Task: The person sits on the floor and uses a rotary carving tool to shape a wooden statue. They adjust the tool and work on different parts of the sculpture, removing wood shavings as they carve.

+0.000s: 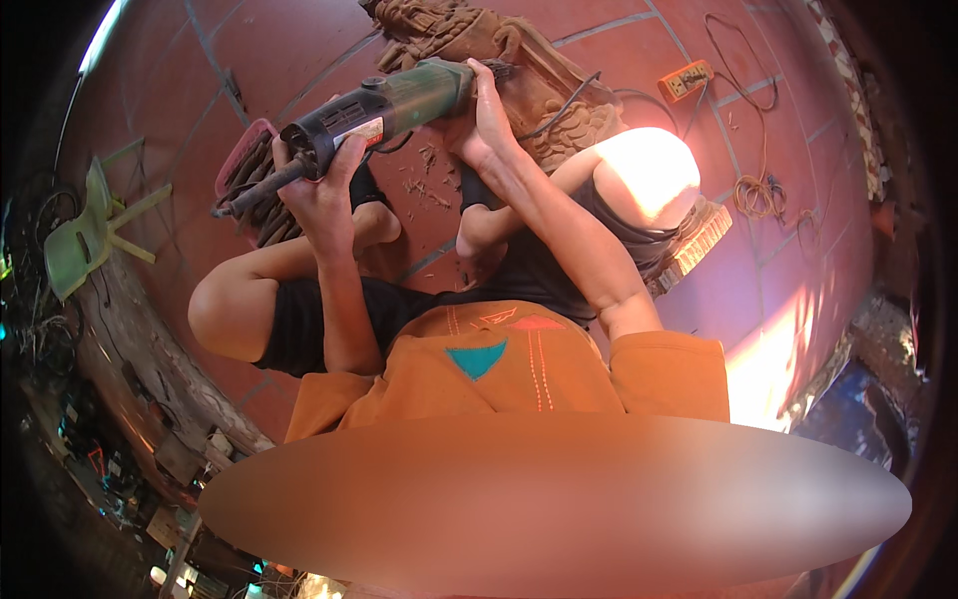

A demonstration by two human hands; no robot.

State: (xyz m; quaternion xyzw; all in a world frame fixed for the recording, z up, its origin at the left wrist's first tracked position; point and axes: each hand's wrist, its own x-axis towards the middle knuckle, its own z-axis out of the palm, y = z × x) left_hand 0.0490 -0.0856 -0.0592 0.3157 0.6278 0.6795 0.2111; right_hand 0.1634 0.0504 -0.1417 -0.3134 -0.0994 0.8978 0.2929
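A green and black power grinder (384, 107) is held up slantwise in front of me, over the floor between my knees. My left hand (324, 185) is closed round its lower left end, where a dark rod sticks out. At the upper right end, my right hand (484, 120) grips the green body, fingers partly hidden behind it. Just beyond that hand lies a carved wooden piece (544, 75) with deep relief, on the floor. Below the grinder's left end is a pink basket (238, 160) filled with long brown pieces whose kind I cannot make out.
Wood chips (427, 185) are scattered on the red tiled floor (639, 45). An orange power strip (686, 80) lies at the right, with a coiled cord (760, 195) nearby. A green plastic chair (88, 235) stands at the left, beside a long log (150, 339).
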